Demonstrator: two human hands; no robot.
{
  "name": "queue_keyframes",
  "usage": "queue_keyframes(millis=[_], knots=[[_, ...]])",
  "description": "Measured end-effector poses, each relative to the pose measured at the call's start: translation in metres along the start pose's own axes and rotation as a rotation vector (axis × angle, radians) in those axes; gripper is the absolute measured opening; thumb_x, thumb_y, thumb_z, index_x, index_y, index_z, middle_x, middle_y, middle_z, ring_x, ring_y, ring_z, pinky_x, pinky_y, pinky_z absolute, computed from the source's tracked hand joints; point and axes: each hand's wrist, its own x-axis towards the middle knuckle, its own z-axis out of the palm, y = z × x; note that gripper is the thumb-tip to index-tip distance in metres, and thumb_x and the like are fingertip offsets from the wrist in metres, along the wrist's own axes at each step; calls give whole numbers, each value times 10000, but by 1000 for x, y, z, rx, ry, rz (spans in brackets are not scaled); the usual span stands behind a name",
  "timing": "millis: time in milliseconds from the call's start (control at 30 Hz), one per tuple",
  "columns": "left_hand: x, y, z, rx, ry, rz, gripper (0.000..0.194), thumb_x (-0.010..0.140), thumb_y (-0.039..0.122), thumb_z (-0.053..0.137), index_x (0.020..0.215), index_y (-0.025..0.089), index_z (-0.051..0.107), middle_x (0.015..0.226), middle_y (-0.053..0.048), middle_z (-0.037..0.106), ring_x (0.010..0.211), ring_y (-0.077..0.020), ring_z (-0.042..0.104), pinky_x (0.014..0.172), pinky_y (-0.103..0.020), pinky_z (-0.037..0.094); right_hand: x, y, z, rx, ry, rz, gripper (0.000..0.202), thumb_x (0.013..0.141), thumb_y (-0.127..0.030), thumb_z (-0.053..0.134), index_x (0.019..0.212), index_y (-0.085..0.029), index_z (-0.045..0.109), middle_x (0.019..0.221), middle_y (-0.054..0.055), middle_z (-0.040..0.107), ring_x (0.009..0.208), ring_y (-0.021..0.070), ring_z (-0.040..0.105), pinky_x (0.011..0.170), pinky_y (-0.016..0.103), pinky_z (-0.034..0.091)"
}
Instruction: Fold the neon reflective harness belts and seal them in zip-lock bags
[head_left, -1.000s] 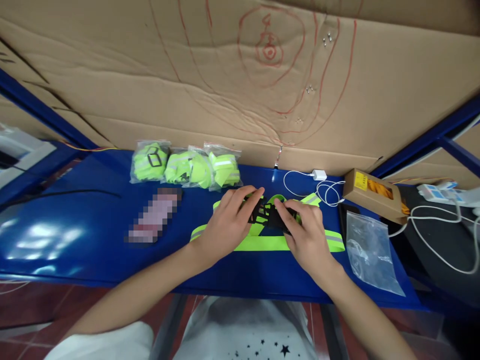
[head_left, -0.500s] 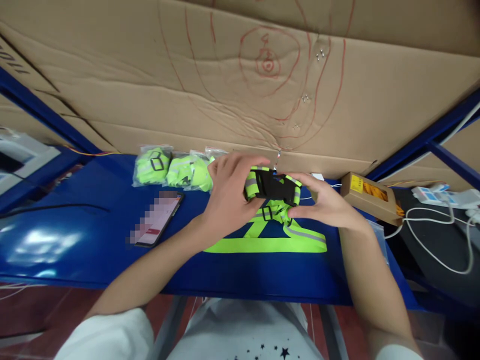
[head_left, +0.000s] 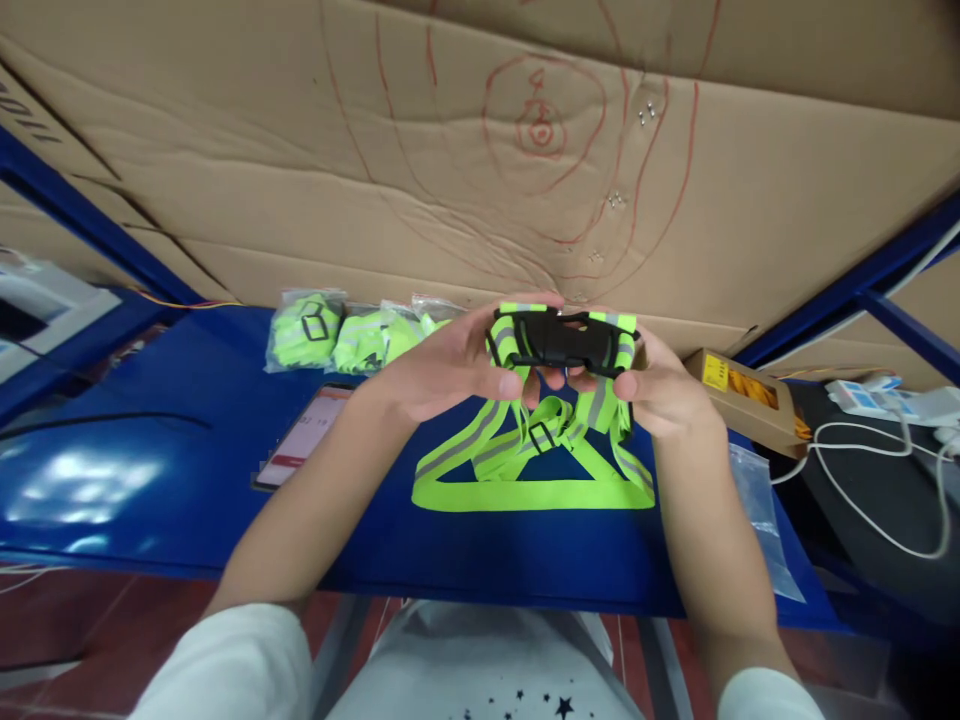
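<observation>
A black side-release buckle (head_left: 564, 341) is held up above the table between my two hands, its halves joined. My left hand (head_left: 457, 365) grips the buckle's left end and the strap there, thumb in front and fingers behind. At the other end my right hand (head_left: 660, 385) pinches buckle and strap in the same way. From it hangs a neon yellow-green reflective harness (head_left: 532, 495) with grey stripes, whose lower straps lie on the blue table (head_left: 480, 560). A small black slider (head_left: 541, 436) sits on one strap.
Several bagged yellow-green harnesses (head_left: 307, 330) lie along the back at left, with a phone (head_left: 307, 435) in front of them. At right are an empty plastic bag (head_left: 761, 520), a cardboard box (head_left: 746, 395) and white cables (head_left: 862, 500). A cardboard wall (head_left: 450, 150) stands behind.
Both hands have lifted the buckle slightly, and it now faces me more squarely. My left hand has turned and shifted back, showing its thumb. More of the harness straps are visible.
</observation>
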Motion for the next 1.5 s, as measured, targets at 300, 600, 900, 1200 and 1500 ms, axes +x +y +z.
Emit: queue_keyframes(millis=[300, 600, 900, 1200, 1500], knots=[[-2, -7, 0, -27, -196, -110, 361, 837, 480, 820, 999, 164, 760, 727, -99, 779, 634, -256, 762, 627, -360, 609, -2, -2, -9, -21, 5, 14, 784, 571, -634, 927, 1216, -240, 718, 675, -13, 685, 603, 197, 681, 593, 326, 591], [-1, -10, 30, 163, 21, 98, 326, 874, 491, 787, 934, 170, 791, 940, -87, 789, 774, -203, 743, 648, -297, 620, -8, -3, 14, -90, 207, -158, 724, 624, -666, 904, 1198, -273, 705, 768, 10, 740, 562, 212, 696, 422, 332, 580], [-6, -6, 43, 454, 234, 311, 380, 834, 333, 830, 1177, 191, 748, 1287, -86, 742, 1182, -278, 702, 1093, -410, 538, -8, -7, 13, -206, 222, -245, 624, 730, -737, 794, 1254, -412, 702, 1216, 25, 774, 1167, 329, 729, 925, 471, 641], [10, -33, 43, 202, 256, 207, 460, 785, 385, 854, 1181, 189, 726, 1271, -104, 744, 1271, -300, 662, 1138, -479, 512, 4, 13, 21, -582, 308, -339, 491, 915, -555, 693, 1336, -301, 675, 1213, 90, 748, 1241, 314, 664, 1025, 502, 575], [17, -78, 29, -2, 465, 102, 627, 686, 493, 909, 1216, 210, 730, 1226, -102, 761, 1231, -330, 683, 1102, -537, 528, 3, 1, -2, -639, -76, -216, 767, 853, -540, 787, 1514, -267, 508, 1461, 99, 624, 1410, 291, 544, 1189, 493, 458]])
